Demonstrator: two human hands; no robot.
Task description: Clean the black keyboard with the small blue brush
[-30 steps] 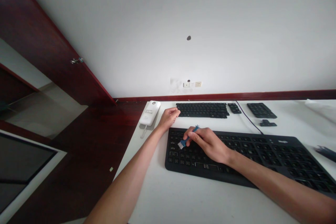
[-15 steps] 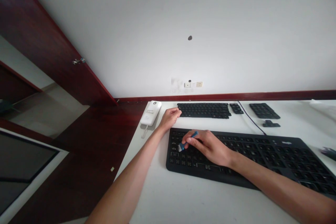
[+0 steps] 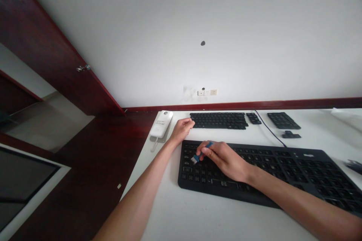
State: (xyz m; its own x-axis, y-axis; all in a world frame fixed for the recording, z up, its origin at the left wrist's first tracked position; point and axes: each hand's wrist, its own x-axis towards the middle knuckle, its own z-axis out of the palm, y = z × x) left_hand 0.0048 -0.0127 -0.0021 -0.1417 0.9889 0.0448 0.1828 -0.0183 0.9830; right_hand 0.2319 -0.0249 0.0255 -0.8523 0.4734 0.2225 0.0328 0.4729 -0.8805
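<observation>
My right hand point(image 3: 223, 158) is closed round a small blue brush point(image 3: 196, 158), its pale bristles pointing down at the left end of a black keyboard point(image 3: 271, 188). The keycaps are off this keyboard, leaving bare key sockets. Loosely fisted, my left hand point(image 3: 182, 130) rests on the white table point(image 3: 195, 214), above the keyboard's upper left corner. Nothing shows between its fingers. Beside its knuckles lies the main block of loose black keycaps point(image 3: 219, 120), set out in rows.
Smaller keycap groups lie further right: a navigation block point(image 3: 253, 118), a number pad block point(image 3: 283, 120) and arrow keys point(image 3: 291, 134). A cable point(image 3: 268, 128) runs back from the keyboard. A white phone-like device point(image 3: 161, 124) lies near the table's left edge. Wall sockets point(image 3: 207, 92) sit behind.
The brush tip has shifted slightly left on the key sockets, and its bristles look more spread. My left hand stays in place. The view has tilted a little.
</observation>
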